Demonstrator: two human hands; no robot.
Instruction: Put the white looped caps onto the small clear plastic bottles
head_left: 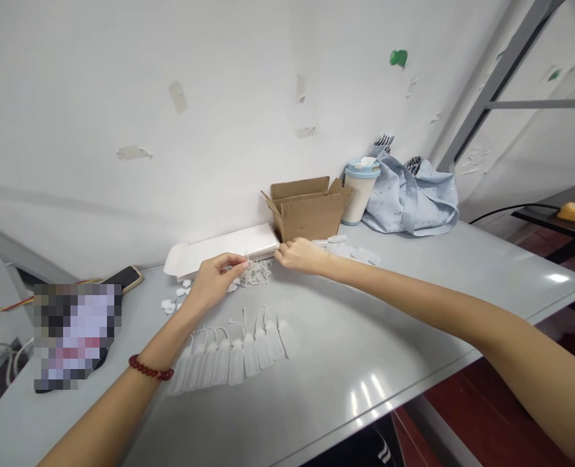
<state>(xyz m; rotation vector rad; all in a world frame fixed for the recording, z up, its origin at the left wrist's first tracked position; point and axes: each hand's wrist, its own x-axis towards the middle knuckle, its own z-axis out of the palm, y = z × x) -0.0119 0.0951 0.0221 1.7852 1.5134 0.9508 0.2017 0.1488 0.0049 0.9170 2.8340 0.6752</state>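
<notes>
My left hand (214,277) is closed in a pinch on a thin white cord at the edge of a tangled pile of cords (257,272). To the right of the pile, my right hand (298,255) is closed in front of the cardboard box (309,214), close to the end of a flat white box (229,245). What its fingers hold, if anything, is hidden. Nearer to me lies a row of several clear plastic tubes (236,362), most with a white cord at the top. Small white caps (168,306) are scattered left of my left hand.
More clear tubes (337,239) lie behind my right forearm. A cup with a blue lid (360,194) and a light blue cloth bag (404,201) stand at the back right. At the left are a phone (129,277) and a blurred-out object (80,337).
</notes>
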